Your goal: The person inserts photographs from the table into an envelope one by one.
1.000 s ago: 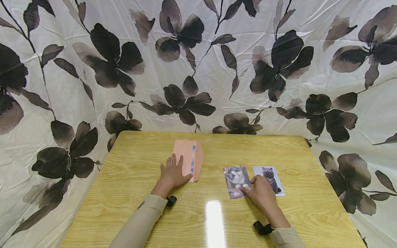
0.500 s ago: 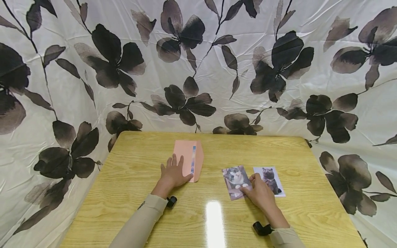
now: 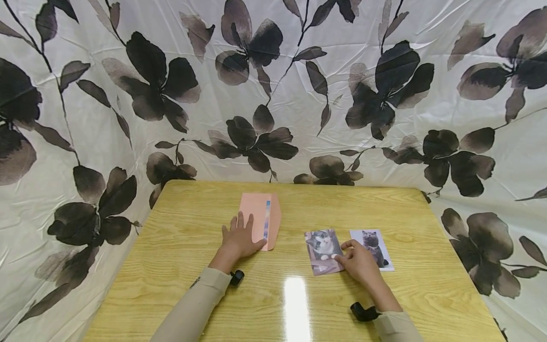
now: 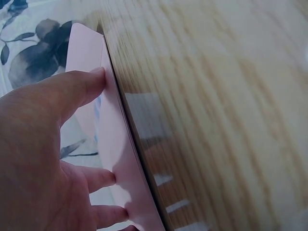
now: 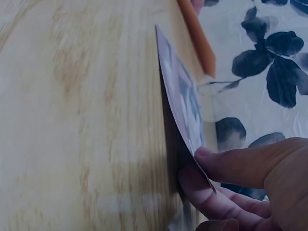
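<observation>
Two bare hands on a wood-grain surface point(image 3: 325, 308), well apart. The right grip point(image 3: 360, 261) is narrow, pinching the right edge of the tabby-and-white cat photo point(image 3: 320, 251): thumb on the printed face, a finger beneath. From the right wrist, that edge shows tilted up off the wood, shadow under it; whether the opposite edge touches, cannot tell.

The left grip point(image 3: 238, 241) is wide, fingers spread, resting on the pink envelope point(image 3: 258, 219), thumb near its lower right corner.

Key relation: the envelope lies left of the right grip and a little farther out, with wood showing between it and the photo. The photo's long axis runs near to far, top leaning slightly left; the envelope's runs near to far as well, so the pair are almost parallel. The unfolded flap point(image 3: 276, 221) points right, toward the photo. A blue-violet strip point(image 3: 267, 221) runs beside the flap; print or lining, cannot tell. Left grip is nearer the envelope. My reading: the sideways gap from photo to flap matters most.

The grey cat photo point(image 3: 376, 245) lies flat, partly behind the right grip.
</observation>
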The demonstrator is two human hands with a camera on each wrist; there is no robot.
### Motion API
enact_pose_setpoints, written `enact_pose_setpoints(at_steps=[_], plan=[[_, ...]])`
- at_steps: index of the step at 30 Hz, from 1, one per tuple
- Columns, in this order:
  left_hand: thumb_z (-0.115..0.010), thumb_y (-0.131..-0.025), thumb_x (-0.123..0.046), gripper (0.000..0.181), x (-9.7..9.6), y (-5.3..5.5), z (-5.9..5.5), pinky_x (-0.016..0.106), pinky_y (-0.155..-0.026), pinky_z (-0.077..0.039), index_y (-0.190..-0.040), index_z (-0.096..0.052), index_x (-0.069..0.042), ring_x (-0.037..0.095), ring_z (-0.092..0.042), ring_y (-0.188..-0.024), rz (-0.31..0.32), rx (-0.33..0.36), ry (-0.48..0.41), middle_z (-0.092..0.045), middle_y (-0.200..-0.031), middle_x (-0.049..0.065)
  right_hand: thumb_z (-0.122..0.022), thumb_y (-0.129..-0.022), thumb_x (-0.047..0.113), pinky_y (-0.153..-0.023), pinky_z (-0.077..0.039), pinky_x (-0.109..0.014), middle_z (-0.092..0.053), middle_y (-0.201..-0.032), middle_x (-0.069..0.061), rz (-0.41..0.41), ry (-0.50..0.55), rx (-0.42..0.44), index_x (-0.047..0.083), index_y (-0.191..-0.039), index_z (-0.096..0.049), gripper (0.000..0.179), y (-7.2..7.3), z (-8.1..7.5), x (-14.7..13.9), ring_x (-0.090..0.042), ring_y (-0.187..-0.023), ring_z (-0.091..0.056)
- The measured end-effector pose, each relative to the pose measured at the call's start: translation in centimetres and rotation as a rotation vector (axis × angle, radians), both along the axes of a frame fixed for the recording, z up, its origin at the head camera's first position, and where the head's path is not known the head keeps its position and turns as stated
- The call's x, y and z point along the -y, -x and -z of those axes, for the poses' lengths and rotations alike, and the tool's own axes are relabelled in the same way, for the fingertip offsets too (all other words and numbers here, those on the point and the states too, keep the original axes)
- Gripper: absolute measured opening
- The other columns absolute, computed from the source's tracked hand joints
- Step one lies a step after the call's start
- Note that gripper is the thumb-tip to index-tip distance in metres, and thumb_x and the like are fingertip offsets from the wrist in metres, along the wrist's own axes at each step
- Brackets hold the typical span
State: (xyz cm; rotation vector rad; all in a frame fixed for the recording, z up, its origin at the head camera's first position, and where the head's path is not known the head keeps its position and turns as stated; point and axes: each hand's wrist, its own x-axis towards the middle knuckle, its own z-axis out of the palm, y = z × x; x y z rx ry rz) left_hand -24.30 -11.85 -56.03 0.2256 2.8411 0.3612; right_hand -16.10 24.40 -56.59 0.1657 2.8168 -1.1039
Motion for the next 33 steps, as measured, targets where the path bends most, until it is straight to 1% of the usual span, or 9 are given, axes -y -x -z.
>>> enact_pose_setpoints(at_steps=[4,7,12,16,22,26,29,33], plan=[[-0.062,-0.102,-0.063,0.099,0.0,0.1,0.1,0.078,-0.122,-0.015,-0.173,-0.019,-0.008,0.051,-0.013,-0.162,0.003,-0.003,0.005,-0.008,-0.176,0.03,-0.079,-0.098,0.017,-0.063,-0.045,-0.035,-0.07,-0.075,-0.001,0.006,0.089,0.018,-0.001,-0.123,-0.067,0.033,0.0,-0.1,0.1,-0.017,-0.063,-0.059],[-0.061,-0.102,-0.063,0.1,0.1,0.1,0.1,0.078,-0.122,-0.015,-0.173,-0.018,-0.008,0.051,-0.013,-0.162,0.002,-0.001,0.009,-0.008,-0.176,0.03,-0.079,-0.099,0.015,-0.063,-0.045,-0.034,-0.07,-0.075,-0.001,0.007,0.132,0.019,-0.002,-0.124,-0.068,0.033,0.0,-0.1,0.2,-0.018,-0.06,-0.058],[-0.06,-0.102,-0.065,0.1,0.0,0.1,0.1,0.078,-0.122,-0.017,-0.173,-0.018,-0.009,0.05,-0.013,-0.163,0.006,-0.003,0.022,-0.008,-0.177,0.029,-0.079,-0.099,0.013,-0.067,-0.045,-0.033,-0.069,-0.072,-0.002,0.003,0.163,-0.008,-0.002,-0.127,-0.069,0.034,0.2,0.2,0.2,-0.018,-0.059,-0.056],[-0.06,-0.102,-0.065,0.1,0.0,0.0,0.1,0.078,-0.122,-0.018,-0.173,-0.018,-0.009,0.05,-0.014,-0.162,0.008,-0.005,0.023,-0.008,-0.177,0.029,-0.079,-0.098,0.011,-0.065,-0.044,-0.031,-0.067,-0.069,-0.002,0.006,0.193,-0.027,-0.002,-0.13,-0.069,0.036,0.5,0.4,0.3,-0.016,-0.058,-0.054],[-0.06,-0.102,-0.064,0.099,0.0,0.0,0.0,0.078,-0.122,-0.016,-0.173,-0.018,-0.009,0.05,-0.013,-0.163,0.002,0.002,0.008,-0.008,-0.177,0.029,-0.078,-0.1,0.014,-0.06,-0.041,-0.03,-0.065,-0.067,-0.005,0.013,0.25,-0.035,0.002,-0.134,-0.068,0.038,0.7,0.6,0.5,-0.015,-0.052,-0.046],[-0.06,-0.102,-0.064,0.099,0.1,0.0,0.1,0.078,-0.122,-0.015,-0.173,-0.017,-0.009,0.049,-0.011,-0.163,0.001,0.005,0.008,-0.007,-0.177,0.028,-0.077,-0.101,0.014,-0.065,-0.042,-0.03,-0.067,-0.07,-0.005,0.011,0.264,-0.061,0.004,-0.135,-0.067,0.037,0.9,0.8,0.6,-0.014,-0.051,-0.044],[-0.06,-0.103,-0.063,0.099,0.1,0.0,0.1,0.078,-0.122,-0.014,-0.173,-0.018,-0.009,0.05,-0.012,-0.163,0.002,0.003,0.005,-0.007,-0.177,0.028,-0.078,-0.101,0.016,-0.071,-0.043,-0.03,-0.069,-0.072,-0.003,0.012,0.258,-0.089,0.005,-0.136,-0.068,0.038,1.1,1.0,0.7,-0.014,-0.052,-0.046],[-0.06,-0.103,-0.063,0.098,0.1,0.0,0.1,0.078,-0.122,-0.015,-0.173,-0.018,-0.009,0.05,-0.013,-0.162,0.002,0.0,0.007,-0.008,-0.177,0.029,-0.078,-0.101,0.019,-0.071,-0.044,-0.029,-0.071,-0.074,-0.002,0.017,0.262,-0.115,0.006,-0.138,-0.066,0.041,1.3,1.3,0.9,-0.014,-0.056,-0.05]])
